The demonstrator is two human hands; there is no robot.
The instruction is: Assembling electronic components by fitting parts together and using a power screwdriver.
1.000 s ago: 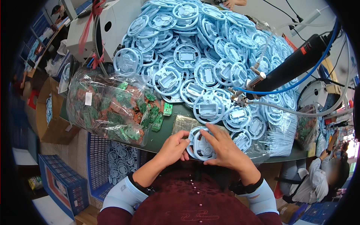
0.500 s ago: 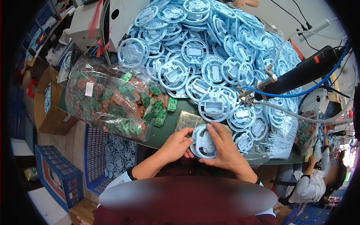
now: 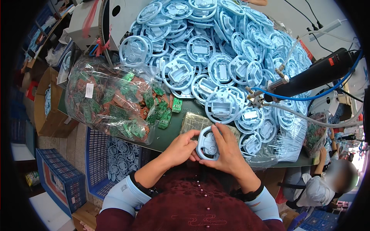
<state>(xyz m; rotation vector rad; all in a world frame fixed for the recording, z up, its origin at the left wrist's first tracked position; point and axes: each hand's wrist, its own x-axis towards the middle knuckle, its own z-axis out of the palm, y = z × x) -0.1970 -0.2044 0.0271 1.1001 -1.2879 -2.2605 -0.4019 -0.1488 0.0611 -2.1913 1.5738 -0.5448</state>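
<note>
Between my hands, near the table's front edge, is a light-blue plastic toy steering wheel (image 3: 208, 144). My left hand (image 3: 181, 148) grips its left rim with thumb and bent fingers. On the other side my right hand (image 3: 227, 150) wraps round the right rim, its fingers over the top and the thumb at the bottom. Just beyond the wheel lies a flat block wrapped in clear yellowish film (image 3: 194, 122). A big heap of similar blue steering-wheel parts (image 3: 200, 52) covers the table ahead. Left of the block lie loose green circuit boards (image 3: 165, 118).
A clear bag of green and brown circuit boards (image 3: 111, 102) lies at the left. A black pneumatic screwdriver (image 3: 316, 73) with a blue hose hangs at the right. Blue crates (image 3: 63, 181) and a cardboard box (image 3: 54, 104) stand lower left. Another person (image 3: 323, 179) sits at the right.
The steering wheel has turned slightly between my hands, showing its face at another angle. My head view has shifted, so more of my forearms and sleeves shows.
</note>
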